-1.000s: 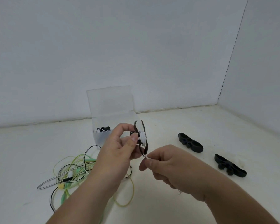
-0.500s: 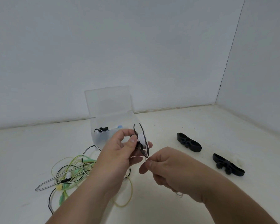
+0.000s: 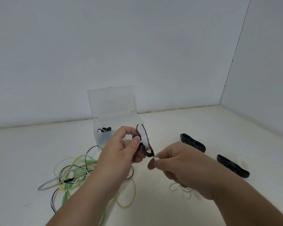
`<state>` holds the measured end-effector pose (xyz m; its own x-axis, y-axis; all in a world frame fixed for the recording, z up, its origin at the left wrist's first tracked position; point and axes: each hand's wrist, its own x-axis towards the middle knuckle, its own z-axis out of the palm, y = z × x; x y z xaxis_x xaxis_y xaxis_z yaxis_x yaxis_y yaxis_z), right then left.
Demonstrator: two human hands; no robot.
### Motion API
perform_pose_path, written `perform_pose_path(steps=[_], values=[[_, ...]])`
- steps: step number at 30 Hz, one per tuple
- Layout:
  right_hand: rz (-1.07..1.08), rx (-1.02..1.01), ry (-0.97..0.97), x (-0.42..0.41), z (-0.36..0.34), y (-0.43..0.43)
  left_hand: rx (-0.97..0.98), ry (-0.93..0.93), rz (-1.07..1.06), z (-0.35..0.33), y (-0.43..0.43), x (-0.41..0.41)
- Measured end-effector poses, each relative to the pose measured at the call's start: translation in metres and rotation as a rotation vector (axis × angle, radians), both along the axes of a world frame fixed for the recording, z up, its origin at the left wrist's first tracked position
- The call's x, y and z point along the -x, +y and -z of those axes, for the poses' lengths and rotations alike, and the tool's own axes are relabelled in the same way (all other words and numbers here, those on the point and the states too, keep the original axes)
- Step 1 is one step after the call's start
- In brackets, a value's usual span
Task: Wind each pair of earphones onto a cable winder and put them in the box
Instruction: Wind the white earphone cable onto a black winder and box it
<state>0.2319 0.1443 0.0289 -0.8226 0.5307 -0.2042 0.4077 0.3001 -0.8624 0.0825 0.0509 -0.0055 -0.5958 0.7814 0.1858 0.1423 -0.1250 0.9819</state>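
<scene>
Left hand (image 3: pixel 121 154) grip: curled around the black cable winder (image 3: pixel 145 142), centre frame. Right hand (image 3: pixel 178 167) grip: pinching the white cable (image 3: pixel 155 158) just below it. Recommend even tension, with turns laid side by side. The open box (image 3: pixel 104 137) stands just behind.

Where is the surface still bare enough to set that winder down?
The surface is bare left of the clear box, behind the cable tangle, and between the box and the two spare winders. It is crowded front left, where the tangle spreads, and under the right hand, where white cable loops.
</scene>
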Motion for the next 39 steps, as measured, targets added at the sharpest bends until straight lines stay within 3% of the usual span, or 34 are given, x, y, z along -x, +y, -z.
perform_pose_path(steps=[8,15,23,26,32,39], values=[[0.067,-0.031,-0.001,0.001,0.001,0.002,0.068,0.134,-0.05,-0.001,0.0,0.001],[-0.108,-0.113,-0.033,0.003,0.0,-0.008,0.074,0.339,-0.017,0.004,0.002,-0.007],[0.048,-0.121,0.176,-0.006,-0.009,0.001,0.174,0.509,0.053,0.007,0.002,-0.005],[0.135,-0.145,0.275,-0.005,-0.007,0.008,0.159,0.437,0.1,0.006,0.002,-0.005],[0.227,-0.421,0.362,-0.006,-0.006,0.016,0.142,0.346,0.22,0.004,0.001,-0.007],[0.342,-0.226,0.391,-0.006,-0.002,0.023,0.016,0.001,0.405,-0.001,0.001,-0.014]])
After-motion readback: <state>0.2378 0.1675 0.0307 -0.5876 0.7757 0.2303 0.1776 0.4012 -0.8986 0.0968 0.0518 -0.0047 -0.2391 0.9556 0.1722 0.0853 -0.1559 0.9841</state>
